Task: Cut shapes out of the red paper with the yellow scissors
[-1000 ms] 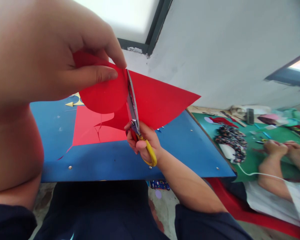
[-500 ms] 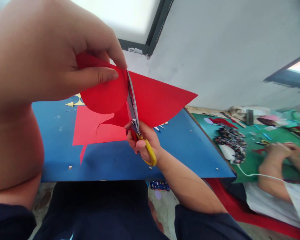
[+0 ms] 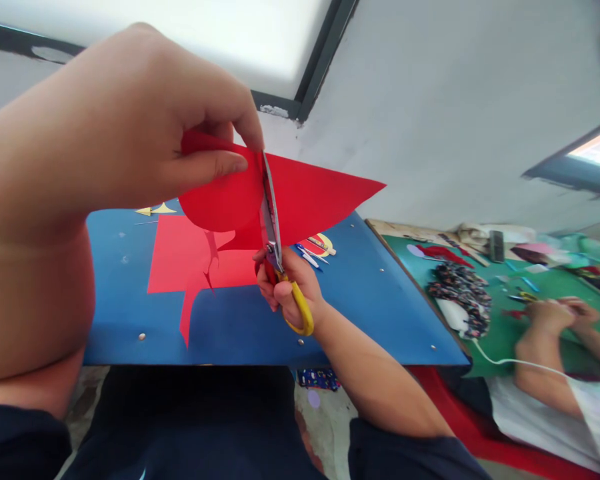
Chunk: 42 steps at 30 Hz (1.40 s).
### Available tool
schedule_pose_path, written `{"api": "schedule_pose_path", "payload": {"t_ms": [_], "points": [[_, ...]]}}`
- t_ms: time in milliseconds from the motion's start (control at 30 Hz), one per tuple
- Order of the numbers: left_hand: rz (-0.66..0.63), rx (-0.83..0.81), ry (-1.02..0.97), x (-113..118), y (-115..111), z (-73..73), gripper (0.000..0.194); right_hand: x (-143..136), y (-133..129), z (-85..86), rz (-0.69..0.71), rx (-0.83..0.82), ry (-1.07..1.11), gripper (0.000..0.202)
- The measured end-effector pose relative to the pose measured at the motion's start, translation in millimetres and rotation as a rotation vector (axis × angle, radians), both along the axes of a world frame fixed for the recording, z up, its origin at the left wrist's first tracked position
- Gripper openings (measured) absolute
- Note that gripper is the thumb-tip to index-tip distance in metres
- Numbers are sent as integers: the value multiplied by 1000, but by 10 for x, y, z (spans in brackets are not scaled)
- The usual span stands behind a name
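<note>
Two hands work above the blue table [image 3: 380, 313]: left hand [image 3: 130, 127] still pinches the red paper [image 3: 310, 200]; right hand [image 3: 285, 287] grips the scissors [image 3: 273, 230], blades nearly closed. A cut strip [image 3: 187, 313] now dangles lower.

- A blue desk [image 3: 370, 300] with small metal studs along its near and right edges.
- A flat red sheet [image 3: 180, 257] lies on it left of centre, a narrow red strip [image 3: 187, 317] hanging from it toward the near edge.
- Yellow paper offcuts [image 3: 155, 210] lie at the far left.
- Small pen-like items [image 3: 310, 255] lie far of centre, beside a red and yellow cut-out [image 3: 321, 244].
- To the right stands a green desk [image 3: 505, 320] carrying a patterned pouch [image 3: 460, 288], a white cable [image 3: 500, 360] and scattered paper scraps [image 3: 530, 270].
</note>
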<state>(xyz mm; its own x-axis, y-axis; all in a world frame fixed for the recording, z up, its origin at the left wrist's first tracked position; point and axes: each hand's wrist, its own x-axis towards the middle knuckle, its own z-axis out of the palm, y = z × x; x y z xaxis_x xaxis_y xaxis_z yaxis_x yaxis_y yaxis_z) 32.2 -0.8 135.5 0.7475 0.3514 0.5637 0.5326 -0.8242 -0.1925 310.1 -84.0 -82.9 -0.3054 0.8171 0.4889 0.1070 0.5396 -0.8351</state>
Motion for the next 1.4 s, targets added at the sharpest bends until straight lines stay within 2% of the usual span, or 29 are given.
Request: {"api": "schedule_pose_path", "payload": {"t_ms": [167, 367, 700, 1067, 1400], "points": [[-28, 21, -6, -17, 3, 6, 31, -21, -15, 14, -18, 20, 75, 73], [-40, 14, 2, -5, 30, -12, 26, -48, -31, 28, -29, 14, 102, 73], [16, 30, 17, -55, 74, -19, 27, -50, -34, 34, -43, 34, 92, 70], [46, 11, 8, 8, 41, -25, 30, -82, -39, 65, -48, 38, 71, 64], [-8, 13, 29, -14, 72, -12, 26, -51, -31, 58, -51, 33, 67, 62]]}}
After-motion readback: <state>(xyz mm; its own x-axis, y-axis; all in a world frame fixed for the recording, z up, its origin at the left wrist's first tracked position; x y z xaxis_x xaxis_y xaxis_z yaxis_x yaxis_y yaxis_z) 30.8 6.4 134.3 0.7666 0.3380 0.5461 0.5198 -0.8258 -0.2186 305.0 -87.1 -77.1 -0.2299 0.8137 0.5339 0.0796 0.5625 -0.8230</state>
